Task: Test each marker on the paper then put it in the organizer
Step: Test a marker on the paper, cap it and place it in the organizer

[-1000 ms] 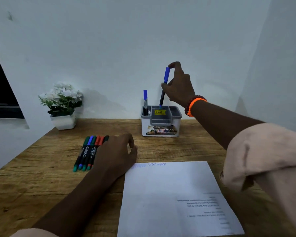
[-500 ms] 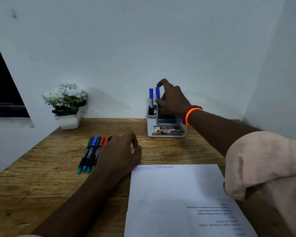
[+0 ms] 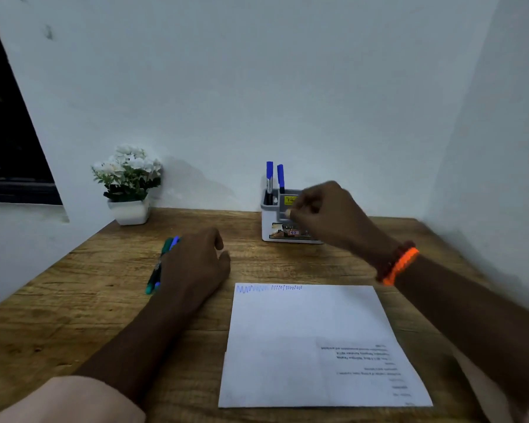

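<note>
Markers were in two places: two blue ones [image 3: 275, 178] stood upright in the far-left slot of the organizer [image 3: 269, 222] by the far wall, and a green and blue bunch [image 3: 162, 261] lay left of the paper [image 3: 312, 337]. My right hand [image 3: 327, 215] hung blurred in front of the organizer, fingers loosely curled and holding nothing I could see, while my left hand [image 3: 193, 264] lay curled over the bunch, though I could not tell whether it pinched any. I judged the next step best done by lifting one marker clear of its neighbours, uncapping it, and scribbling beside the blue marks [image 3: 269, 289] on the paper's far edge.
</note>
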